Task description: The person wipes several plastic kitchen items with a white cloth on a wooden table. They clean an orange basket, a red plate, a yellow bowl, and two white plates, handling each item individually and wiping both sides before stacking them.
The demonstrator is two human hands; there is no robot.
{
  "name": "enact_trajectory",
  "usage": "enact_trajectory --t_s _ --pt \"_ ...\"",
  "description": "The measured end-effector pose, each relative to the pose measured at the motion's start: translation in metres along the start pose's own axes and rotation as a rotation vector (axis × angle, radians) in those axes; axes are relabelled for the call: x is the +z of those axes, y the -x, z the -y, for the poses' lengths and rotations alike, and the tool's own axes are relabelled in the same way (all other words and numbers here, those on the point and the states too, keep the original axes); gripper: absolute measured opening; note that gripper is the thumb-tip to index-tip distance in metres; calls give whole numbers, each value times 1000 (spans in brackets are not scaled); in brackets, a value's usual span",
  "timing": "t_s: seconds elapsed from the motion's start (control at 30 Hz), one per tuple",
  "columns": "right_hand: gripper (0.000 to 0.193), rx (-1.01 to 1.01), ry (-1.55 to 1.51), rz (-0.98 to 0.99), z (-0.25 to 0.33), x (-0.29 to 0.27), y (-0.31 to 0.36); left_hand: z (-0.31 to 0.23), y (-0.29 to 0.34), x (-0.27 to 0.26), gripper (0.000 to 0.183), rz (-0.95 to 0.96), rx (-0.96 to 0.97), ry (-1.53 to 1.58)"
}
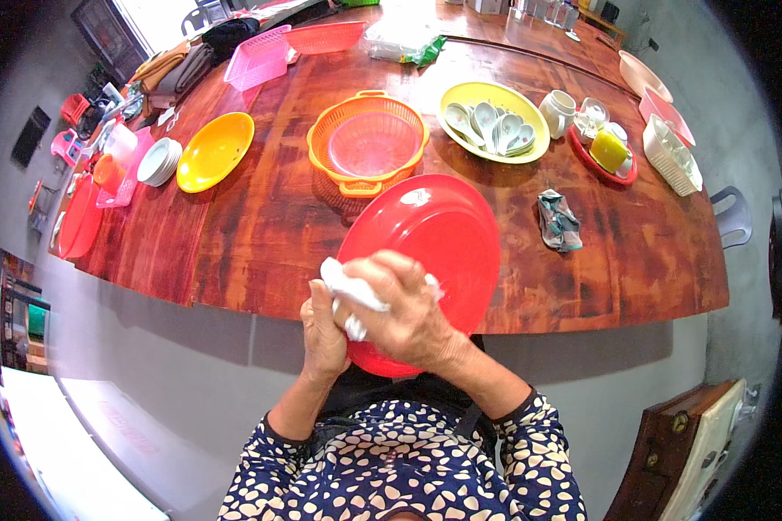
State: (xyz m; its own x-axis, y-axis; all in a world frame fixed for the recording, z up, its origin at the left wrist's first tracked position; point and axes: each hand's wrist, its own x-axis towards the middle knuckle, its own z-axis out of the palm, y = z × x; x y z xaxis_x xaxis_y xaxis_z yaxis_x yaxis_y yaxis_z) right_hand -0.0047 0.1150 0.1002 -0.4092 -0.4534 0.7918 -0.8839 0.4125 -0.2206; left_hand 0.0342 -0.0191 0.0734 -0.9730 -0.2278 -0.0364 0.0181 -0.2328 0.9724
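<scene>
A large round red plastic plate (460,234) is held tilted in front of my body, its upper rim reaching over the table's near edge. My left hand (323,339) grips its left rim, thumb up and fingers partly hidden behind the plate. My right hand (400,308) presses a crumpled white cloth (354,286) against the plate's face, fingers closed round it. Just beyond the plate stands an orange colander (320,156) with a pinkish basin (375,143) inside. To the right lies a crumpled patterned cloth (559,221).
Around the wooden table (261,252) stand a yellow-orange plate (215,152), stacked white bowls (159,162), a yellow bowl (530,104) of white spoons, a white mug (557,111), a red tray (617,176) with a yellow item, a white basket (671,156) and pink baskets (259,57).
</scene>
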Motion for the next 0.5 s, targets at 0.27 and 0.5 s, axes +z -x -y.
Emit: enact_trajectory --t_s 0.27,0.5 --pt "31 392 194 -165 -75 -38 -3 -3 4 -6 47 212 20 255" --pt "26 629 195 -429 -78 -25 5 -7 -2 -2 52 218 -20 300"
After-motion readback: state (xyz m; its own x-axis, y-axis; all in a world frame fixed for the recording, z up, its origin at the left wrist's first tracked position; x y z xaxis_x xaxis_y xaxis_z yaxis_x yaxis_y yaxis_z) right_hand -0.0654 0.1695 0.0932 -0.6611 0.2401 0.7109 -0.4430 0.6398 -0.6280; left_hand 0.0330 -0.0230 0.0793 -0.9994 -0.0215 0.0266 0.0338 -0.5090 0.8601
